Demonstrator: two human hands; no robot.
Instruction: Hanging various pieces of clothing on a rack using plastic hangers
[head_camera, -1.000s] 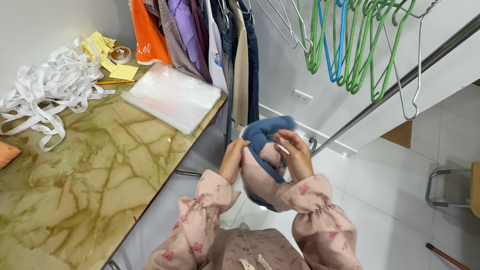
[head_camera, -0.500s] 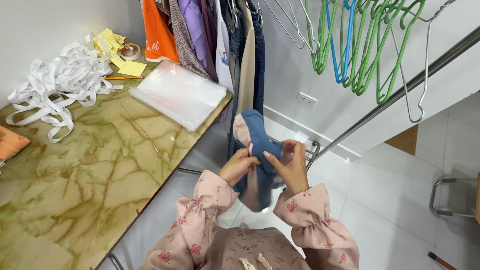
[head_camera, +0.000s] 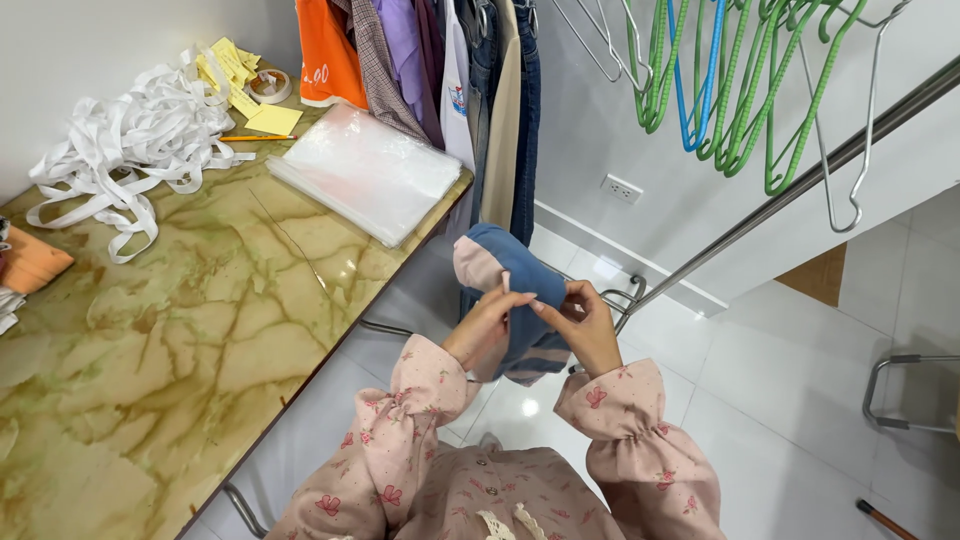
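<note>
In the head view, the soft blue-and-pink garment (head_camera: 505, 275) bunches in front of the chest beside the glossy marbled table (head_camera: 180, 330), its lower folds hidden behind the left hand (head_camera: 487, 330) and right hand (head_camera: 582, 322), both pinching it.

Garment workshop (clothes rail (head_camera: 800, 180), hangers (head_camera: 740, 90))

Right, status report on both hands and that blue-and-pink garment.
Left hand and right hand both gripping blue-and-pink garment, bunched, held off the marble table. Nothing between hands and table.
</note>
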